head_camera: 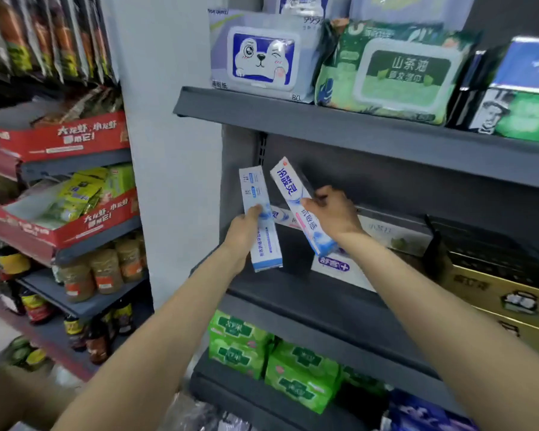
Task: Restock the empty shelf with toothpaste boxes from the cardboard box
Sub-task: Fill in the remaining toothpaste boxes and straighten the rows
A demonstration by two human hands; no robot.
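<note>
White toothpaste boxes (262,219) (in both hands (332,213))

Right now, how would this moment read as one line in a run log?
stage: shelving | left hand: holds toothpaste box | right hand: holds second toothpaste box | target: middle shelf | placed: one box lying at back

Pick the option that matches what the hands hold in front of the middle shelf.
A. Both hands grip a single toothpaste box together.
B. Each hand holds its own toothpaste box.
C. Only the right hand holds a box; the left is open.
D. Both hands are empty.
B: the left hand grips a pale blue toothpaste box, and the right hand grips a separate, tilted white toothpaste box.
</note>
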